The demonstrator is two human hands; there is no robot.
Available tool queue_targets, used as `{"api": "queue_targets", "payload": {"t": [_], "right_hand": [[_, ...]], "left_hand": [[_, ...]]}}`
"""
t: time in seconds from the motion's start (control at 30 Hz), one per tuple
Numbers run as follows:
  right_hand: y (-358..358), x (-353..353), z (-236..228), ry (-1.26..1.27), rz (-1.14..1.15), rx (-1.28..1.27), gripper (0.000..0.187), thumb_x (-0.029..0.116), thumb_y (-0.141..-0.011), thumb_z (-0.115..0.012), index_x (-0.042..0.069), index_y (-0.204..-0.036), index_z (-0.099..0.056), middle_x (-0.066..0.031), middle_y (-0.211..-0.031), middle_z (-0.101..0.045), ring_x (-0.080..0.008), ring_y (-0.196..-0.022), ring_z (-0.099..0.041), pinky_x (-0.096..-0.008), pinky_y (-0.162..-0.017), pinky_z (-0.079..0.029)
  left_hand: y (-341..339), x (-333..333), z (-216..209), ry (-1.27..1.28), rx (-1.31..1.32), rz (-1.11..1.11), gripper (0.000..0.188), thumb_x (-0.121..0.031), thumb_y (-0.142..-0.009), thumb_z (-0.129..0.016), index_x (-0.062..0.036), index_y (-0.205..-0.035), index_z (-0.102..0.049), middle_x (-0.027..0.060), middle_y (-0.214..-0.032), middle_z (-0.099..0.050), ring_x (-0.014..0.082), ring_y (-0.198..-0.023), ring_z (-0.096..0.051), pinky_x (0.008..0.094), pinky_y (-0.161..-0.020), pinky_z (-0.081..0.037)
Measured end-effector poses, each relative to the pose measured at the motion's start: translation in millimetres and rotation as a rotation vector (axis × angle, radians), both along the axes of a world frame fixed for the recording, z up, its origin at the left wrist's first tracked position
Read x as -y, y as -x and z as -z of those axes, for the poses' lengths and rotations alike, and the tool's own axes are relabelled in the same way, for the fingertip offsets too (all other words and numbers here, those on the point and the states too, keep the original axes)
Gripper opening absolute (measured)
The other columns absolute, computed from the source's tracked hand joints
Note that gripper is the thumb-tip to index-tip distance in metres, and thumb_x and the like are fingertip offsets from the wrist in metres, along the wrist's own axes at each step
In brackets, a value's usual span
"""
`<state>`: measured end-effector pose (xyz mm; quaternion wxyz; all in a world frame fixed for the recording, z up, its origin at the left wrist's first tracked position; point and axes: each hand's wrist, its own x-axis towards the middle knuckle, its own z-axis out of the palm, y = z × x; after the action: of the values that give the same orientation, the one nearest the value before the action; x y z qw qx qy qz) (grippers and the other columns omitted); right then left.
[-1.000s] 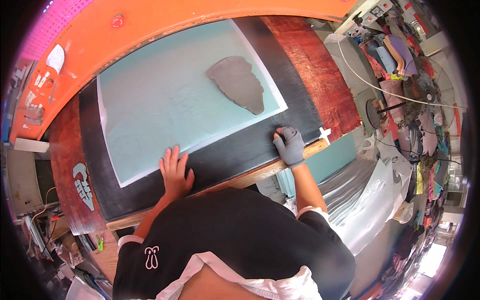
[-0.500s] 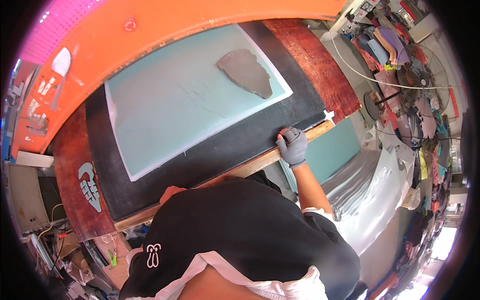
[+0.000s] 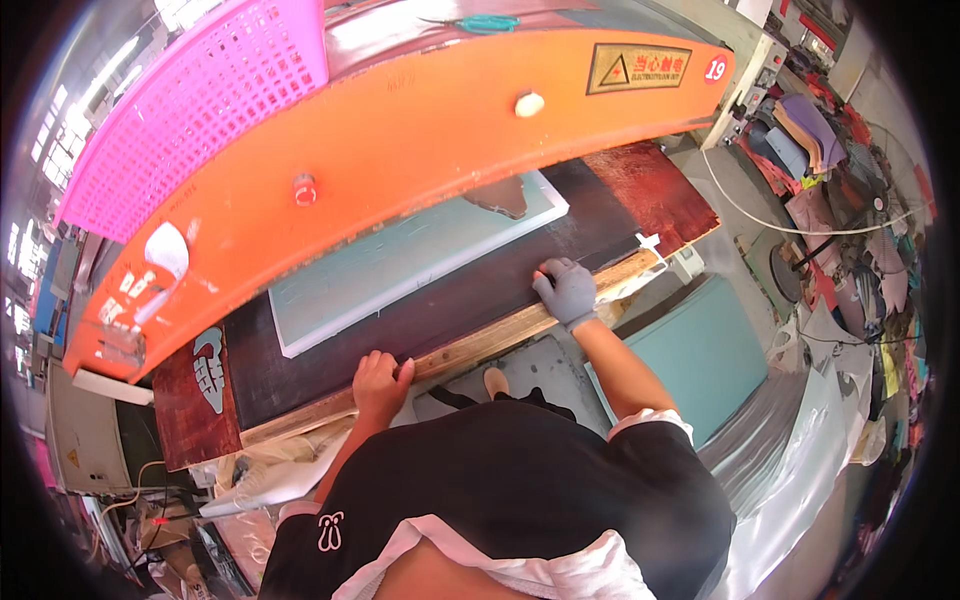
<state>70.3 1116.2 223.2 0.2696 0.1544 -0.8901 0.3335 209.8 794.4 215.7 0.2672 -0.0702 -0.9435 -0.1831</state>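
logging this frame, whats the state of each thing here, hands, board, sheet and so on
left hand: bare, gripping the board's near edge
right hand: grey glove on, pressed on the board's near edge
board: flat, partly under the orange beam
orange beam: over the board's far part
sheet: flat on the board, partly under the beam
leather piece: on the sheet, mostly hidden

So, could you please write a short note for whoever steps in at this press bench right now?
Left hand: bare, fingers curled over the wooden front edge of the dark board.
Right hand: in a grey glove, pressing on the board near its right end.
The pale green cutting mat lies on the board, its far part under the orange press head; a brown leather piece on it shows just below the head.
Done: board and mat sit partly under the head.
Left: cannot tell from here.
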Motion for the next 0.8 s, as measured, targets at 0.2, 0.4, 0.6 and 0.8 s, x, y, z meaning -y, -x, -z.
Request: {"api": "queue_targets", "payload": {"t": [0.2,0.4,0.6,0.8], "right_hand": [[61.6,-5.3,-99.6,0.365,-0.035,-0.041,0.03,0.023,-0.095,-0.044,0.002,-0.078,-0.057,-0.0099,-0.069,-0.056,-0.0163,-0.066,-0.053,-0.031,-0.063,-0.043],[43.7,-24.0,-56.8,0.374,-0.236,0.013,0.03,0.029,-0.095,-0.041,0.004,-0.086,-0.055,-0.0164,-0.078,-0.058,-0.0351,-0.07,-0.056,-0.0405,-0.066,-0.046],[17.3,-22.4,17.3,-0.33,-0.188,0.017,0.024,0.03,-0.081,-0.055,0.011,-0.069,-0.063,-0.0098,-0.072,-0.06,-0.0299,-0.072,-0.059,-0.0438,-0.064,-0.045],[18.4,-18.1,26.2,-0.305,-0.164,-0.044,0.022,0.03,-0.078,-0.057,0.012,-0.067,-0.061,-0.0067,-0.069,-0.055,-0.0267,-0.068,-0.054,-0.0406,-0.062,-0.042]], "left_hand": [[-1.5,1.6,14.2,-0.037,0.051,-0.128,0.031,-0.028,-0.076,-0.066,-0.0061,-0.062,-0.049,0.0102,-0.07,-0.05,0.0306,-0.071,-0.051,0.0427,-0.062,-0.042],[9.5,7.2,35.3,0.107,-0.029,-0.207,0.029,-0.023,-0.077,-0.063,-0.0048,-0.062,-0.047,0.0123,-0.071,-0.05,0.0345,-0.074,-0.052,0.0455,-0.061,-0.043],[19.5,12.5,41.5,0.138,-0.055,-0.128,0.026,-0.017,-0.079,-0.059,-0.0045,-0.062,-0.044,0.0143,-0.069,-0.047,0.0367,-0.069,-0.049,0.0478,-0.057,-0.04],[22.2,16.8,46.6,0.143,-0.057,-0.121,0.026,-0.016,-0.08,-0.058,-0.0038,-0.062,-0.043,0.0147,-0.069,-0.047,0.0365,-0.07,-0.049,0.0471,-0.059,-0.04]]}}
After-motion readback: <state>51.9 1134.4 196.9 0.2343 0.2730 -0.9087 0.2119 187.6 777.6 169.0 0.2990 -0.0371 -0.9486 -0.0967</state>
